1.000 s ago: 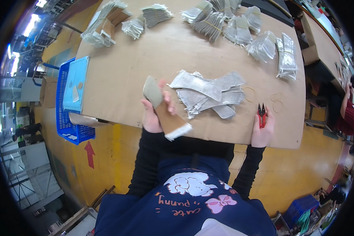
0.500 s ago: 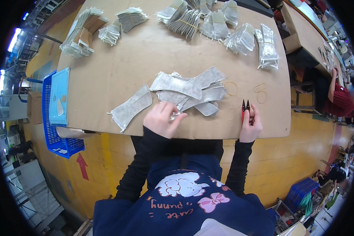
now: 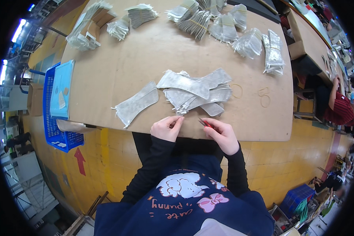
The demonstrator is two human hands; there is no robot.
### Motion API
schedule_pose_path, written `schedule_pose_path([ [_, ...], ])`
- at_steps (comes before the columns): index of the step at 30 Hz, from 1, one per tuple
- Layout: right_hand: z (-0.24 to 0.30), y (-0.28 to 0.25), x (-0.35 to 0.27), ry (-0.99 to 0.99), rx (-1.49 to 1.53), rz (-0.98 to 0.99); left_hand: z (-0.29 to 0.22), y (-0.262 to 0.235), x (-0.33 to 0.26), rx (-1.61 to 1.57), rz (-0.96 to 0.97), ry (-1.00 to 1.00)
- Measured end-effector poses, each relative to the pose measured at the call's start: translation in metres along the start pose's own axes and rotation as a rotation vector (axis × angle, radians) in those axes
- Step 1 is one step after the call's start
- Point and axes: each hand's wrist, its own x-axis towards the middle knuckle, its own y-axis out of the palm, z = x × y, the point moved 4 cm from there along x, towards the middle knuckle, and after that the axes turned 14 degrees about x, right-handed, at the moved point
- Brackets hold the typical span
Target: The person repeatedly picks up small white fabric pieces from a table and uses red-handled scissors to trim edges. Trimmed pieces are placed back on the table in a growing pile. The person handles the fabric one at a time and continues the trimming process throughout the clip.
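My left hand (image 3: pixel 166 128) is closed in a pinch at the near edge of the table; what lies between thumb and forefinger is too small to make out. Its fingertips are close to the lower end of a loose pile of grey, curved fabric pieces (image 3: pixel 185 85) with frayed white ends. My right hand (image 3: pixel 223 137) is wrapped around red-handled thread snips (image 3: pixel 206 124), whose dark blades point left toward the left fingertips. Left of the pile, a few more grey pieces (image 3: pixel 138 103) lie overlapped at a slant.
Banded bundles of similar pieces (image 3: pixel 193 24) line the table's far side. Loose rubber bands (image 3: pixel 264 97) lie right of the pile. A blue crate (image 3: pixel 51 129) with a light-blue board (image 3: pixel 62 90) stands at the left edge. Another person (image 3: pixel 339 105) sits at a table on the right.
My right hand has swung left with the snips, from the table's right part to beside my left hand. My left hand has drawn back slightly from the pile.
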Motion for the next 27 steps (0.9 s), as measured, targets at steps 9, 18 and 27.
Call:
schedule_pose_path([
  [9, -0.008, 0.019, 0.030, 0.371, 0.008, 0.081, -0.006, -0.008, -0.007, 0.004, -0.022, 0.150],
  [18, -0.017, 0.019, 0.036, 0.269, 0.123, 0.050, -0.008, -0.008, -0.009, 0.097, -0.084, 0.278],
  [27, 0.012, -0.078, -0.001, -0.146, -0.044, -0.448, -0.024, -0.015, 0.013, 0.081, 0.073, 0.364],
])
